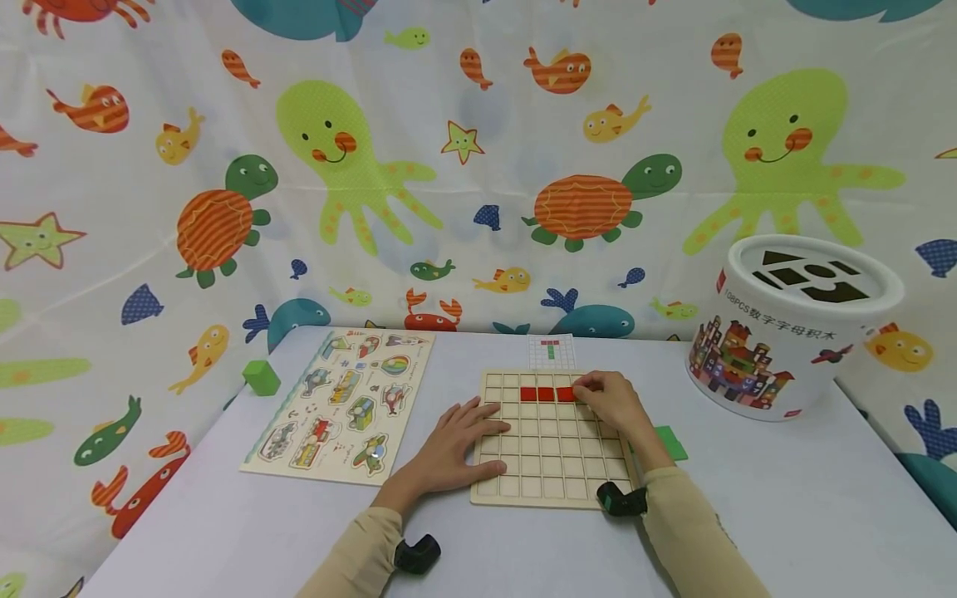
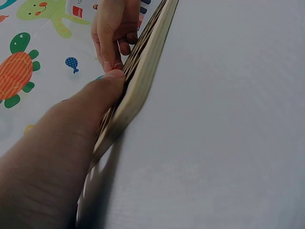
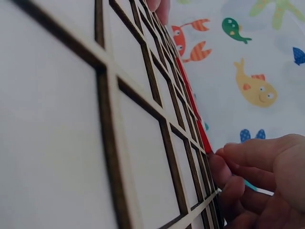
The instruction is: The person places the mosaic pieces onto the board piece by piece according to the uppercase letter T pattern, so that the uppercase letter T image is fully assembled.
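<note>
A wooden grid board (image 1: 553, 492) with raised dividers lies on the white table. Two red square tiles (image 1: 528, 394) sit side by side in its second row from the back. Beside them a third red tile (image 1: 565, 394) lies slightly askew, its right edge pinched by the fingertips of my right hand (image 1: 615, 401). My left hand (image 1: 456, 443) rests with spread fingers on the board's left side; its thumb (image 2: 102, 90) lies along the near edge. Behind the board is a small card (image 1: 551, 352) printed with a red and green grid pattern. Green tiles (image 1: 673, 443) are partly hidden behind my right wrist.
To the left lies a picture puzzle board (image 1: 340, 399) with vehicles and toys, and a green cube (image 1: 261, 378) stands at the table's left edge. A white lidded bucket (image 1: 785, 340) with shaped holes stands at the back right. A sea-animal curtain (image 1: 478, 183) hangs behind.
</note>
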A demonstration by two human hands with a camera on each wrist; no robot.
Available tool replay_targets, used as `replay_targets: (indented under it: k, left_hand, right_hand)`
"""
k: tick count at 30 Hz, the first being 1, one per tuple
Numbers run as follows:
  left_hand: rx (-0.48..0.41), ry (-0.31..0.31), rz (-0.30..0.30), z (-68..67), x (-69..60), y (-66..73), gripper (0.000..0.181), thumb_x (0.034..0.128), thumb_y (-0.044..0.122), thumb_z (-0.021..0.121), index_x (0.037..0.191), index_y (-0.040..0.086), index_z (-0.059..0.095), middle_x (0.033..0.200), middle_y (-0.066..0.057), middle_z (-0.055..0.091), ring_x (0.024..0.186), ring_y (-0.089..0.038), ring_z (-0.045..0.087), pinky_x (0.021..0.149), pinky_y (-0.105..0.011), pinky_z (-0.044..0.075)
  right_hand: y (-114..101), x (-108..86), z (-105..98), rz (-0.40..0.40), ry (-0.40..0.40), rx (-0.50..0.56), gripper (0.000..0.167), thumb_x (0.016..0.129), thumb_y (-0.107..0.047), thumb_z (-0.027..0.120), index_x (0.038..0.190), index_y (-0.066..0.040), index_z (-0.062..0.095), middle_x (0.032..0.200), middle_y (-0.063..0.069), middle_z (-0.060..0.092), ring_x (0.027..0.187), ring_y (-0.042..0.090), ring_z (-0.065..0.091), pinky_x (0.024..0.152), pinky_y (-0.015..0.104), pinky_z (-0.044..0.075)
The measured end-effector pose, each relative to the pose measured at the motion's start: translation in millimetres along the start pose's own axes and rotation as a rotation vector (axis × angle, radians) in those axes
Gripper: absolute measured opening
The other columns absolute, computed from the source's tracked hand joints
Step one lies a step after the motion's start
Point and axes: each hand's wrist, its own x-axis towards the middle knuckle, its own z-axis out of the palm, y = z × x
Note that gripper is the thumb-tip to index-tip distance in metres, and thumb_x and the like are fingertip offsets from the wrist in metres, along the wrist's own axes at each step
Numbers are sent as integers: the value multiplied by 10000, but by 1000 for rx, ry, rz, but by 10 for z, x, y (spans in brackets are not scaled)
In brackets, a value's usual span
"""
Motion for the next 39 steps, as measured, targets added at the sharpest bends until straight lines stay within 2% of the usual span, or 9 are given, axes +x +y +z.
replay_targets:
  k: [7,12,21,27,33,39]
  left_hand:
    - [-11,2,1,0,-1,10,552,852,551,595,1327,274,534,1508,-34,373,1444,-329,219,1124,-600,170]
    - [-14,-5,-10,13,-7,3,554,854,550,593,1327,266,536,1506,-35,375,1444,-329,218,1127,-598,166]
    - [-12,-12,-14,22,-20,5,557,855,554,592,1329,267,534,1508,-28,374,1447,-324,213,1129,-596,163]
    - [-14,-2,-12,6,-9,-6,556,851,552,597,1326,269,537,1503,-38,381,1441,-338,223,1126,-601,164]
    - [-13,-2,-17,-1,-1,-11,558,849,554,596,1325,268,540,1505,-38,378,1441,-338,223,1126,-604,162]
    - [-10,-7,-17,-3,2,-14,560,848,556,595,1324,266,541,1502,-38,382,1441,-339,221,1125,-605,162]
  right_hand:
    - [-7,5,-6,7,-19,-30,248,949,-238,564,1071,-68,697,1010,117,684,740,159,608,655,294,482]
    - [7,1,-16,-11,-36,-23,232,950,-229,569,1048,-60,693,969,100,685,728,162,593,639,292,477]
    - [46,-26,-137,18,-57,107,239,971,-228,523,1020,-40,663,930,131,648,713,219,553,619,312,477]
    - [-21,-17,-243,30,-15,87,261,967,-252,515,1023,-34,645,955,138,640,790,229,554,676,287,455]
    - [-45,-54,-327,29,-9,79,259,973,-252,499,1040,-39,630,989,132,636,818,236,561,693,280,464]
    - [-5,-163,-429,-35,-10,11,258,971,-254,516,1024,-29,629,966,126,649,799,210,567,687,274,468]
